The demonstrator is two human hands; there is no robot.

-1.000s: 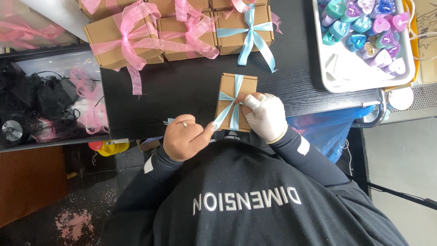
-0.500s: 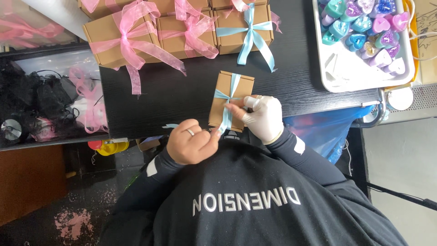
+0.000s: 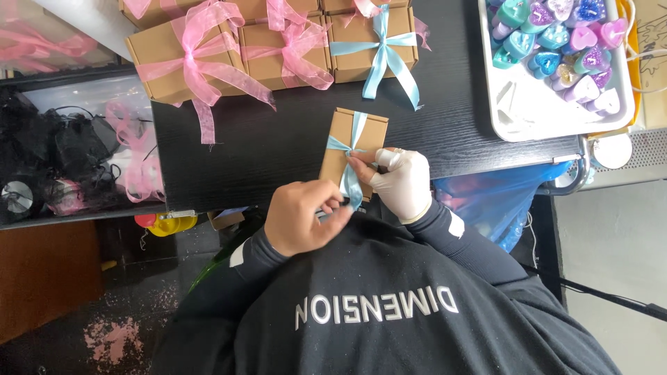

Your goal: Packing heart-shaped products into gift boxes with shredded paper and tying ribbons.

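Both hands (image 3: 354, 198) on blue ribbon (image 3: 349, 173) — small kraft box (image 3: 353, 142)

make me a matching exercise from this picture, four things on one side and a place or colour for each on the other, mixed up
Things:
1. small brown box
2. finished box with blue bow
3. white tray
4. right hand

Descriptions:
A. holds heart-shaped pieces in purple, teal and pink
B. wears a white glove
C. far edge of the black table, beside pink-ribboned boxes
D. directly in front of the person, light blue ribbon being tied on it

Pairs: 1-D, 2-C, 3-A, 4-B
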